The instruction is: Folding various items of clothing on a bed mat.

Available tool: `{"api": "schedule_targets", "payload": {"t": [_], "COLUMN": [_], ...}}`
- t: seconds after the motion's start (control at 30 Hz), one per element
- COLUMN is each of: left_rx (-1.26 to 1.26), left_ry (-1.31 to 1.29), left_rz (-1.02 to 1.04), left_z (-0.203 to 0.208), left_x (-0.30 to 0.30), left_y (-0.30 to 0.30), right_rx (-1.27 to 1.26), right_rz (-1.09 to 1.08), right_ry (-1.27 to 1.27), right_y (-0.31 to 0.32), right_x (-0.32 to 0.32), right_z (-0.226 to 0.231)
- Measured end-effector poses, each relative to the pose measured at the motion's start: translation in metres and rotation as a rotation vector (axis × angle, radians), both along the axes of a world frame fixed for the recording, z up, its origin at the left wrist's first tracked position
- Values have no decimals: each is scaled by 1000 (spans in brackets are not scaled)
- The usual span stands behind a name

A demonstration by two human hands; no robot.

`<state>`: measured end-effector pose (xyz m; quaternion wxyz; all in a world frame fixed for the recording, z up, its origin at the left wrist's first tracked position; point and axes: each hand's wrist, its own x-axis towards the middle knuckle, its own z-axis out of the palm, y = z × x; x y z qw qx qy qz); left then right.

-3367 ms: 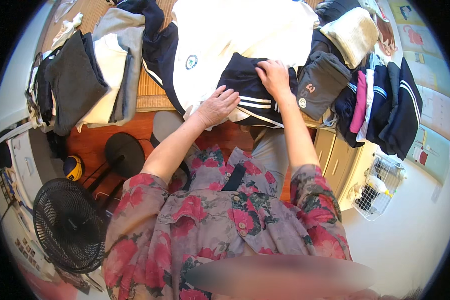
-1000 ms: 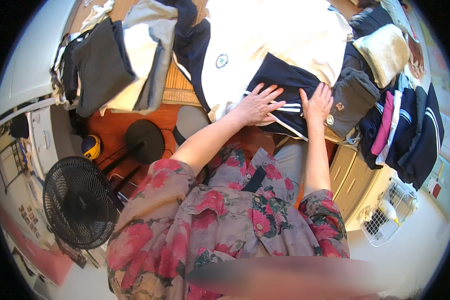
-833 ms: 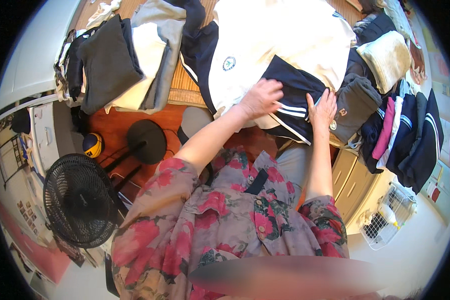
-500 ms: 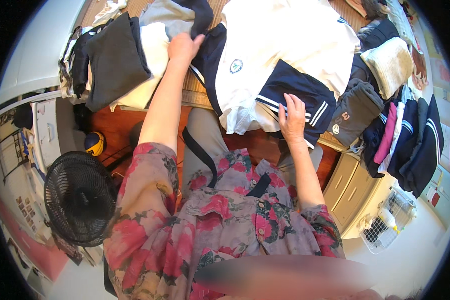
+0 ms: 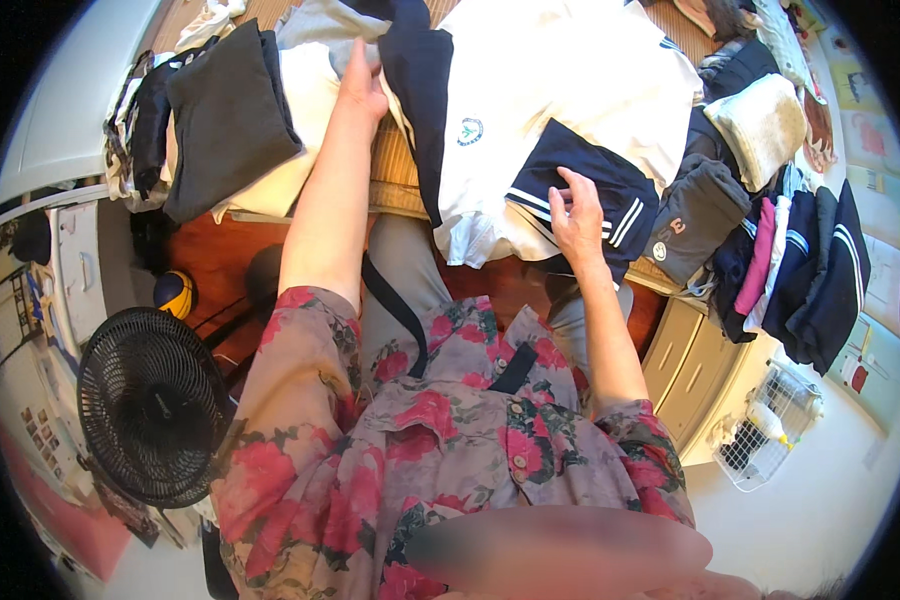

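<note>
- Laundry fills the wooden surface (image 5: 395, 197), a white garment with navy parts (image 5: 560, 60) lying at its centre, round emblem facing us, front hem drooping past the near edge.
- Our right grip (image 5: 578, 215) stands over the navy striped panel (image 5: 545, 165), which lies across the garment's lower right; fingers are loosely bent and parted, pinching nothing we can see. Whether they press on the cloth, we cannot tell.
- Our left grip (image 5: 363, 88) reaches beside the long navy sleeve (image 5: 417, 110) at the garment's left. It shows edge-on, so we cannot tell whether cloth is pinched in it.
- Nearby, dark gray clothing (image 5: 232, 120) and cream clothing (image 5: 308, 105) lie to our left; gray folded clothing (image 5: 698, 215) sits just beyond the striped panel to our right.
- Risk, as we judge it: a hard tug on the sleeve could skew the body and loosen the panel, since our right grip appears to give light hold.
- The overhanging hem could draw the garment downward, its own weight the cause.
- Our left arm passes close by the cream clothing; a careless sweep could drag that over the edge.
</note>
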<state>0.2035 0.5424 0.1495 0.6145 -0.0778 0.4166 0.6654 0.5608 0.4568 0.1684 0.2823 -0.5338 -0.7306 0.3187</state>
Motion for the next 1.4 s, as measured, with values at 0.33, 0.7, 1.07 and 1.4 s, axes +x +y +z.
{"api": "schedule_targets", "payload": {"t": [0.33,0.7,1.07,1.4], "left_rx": [149,829,602,112], "left_ry": [90,2485,2475,1975], "left_rz": [31,-819,-460,-264], "left_z": [6,6,-32,-54], "left_x": [10,75,78,62], "left_y": [23,-35,-93,-89], "right_rx": [-58,-333,250,-364], "right_rz": [113,-242,135,-362], "right_ry": [24,402,-363,1142], "right_y": [-14,49,106,171], "right_x": [-11,-12,-138,-118], "right_z": [11,-2,12,-32]}}
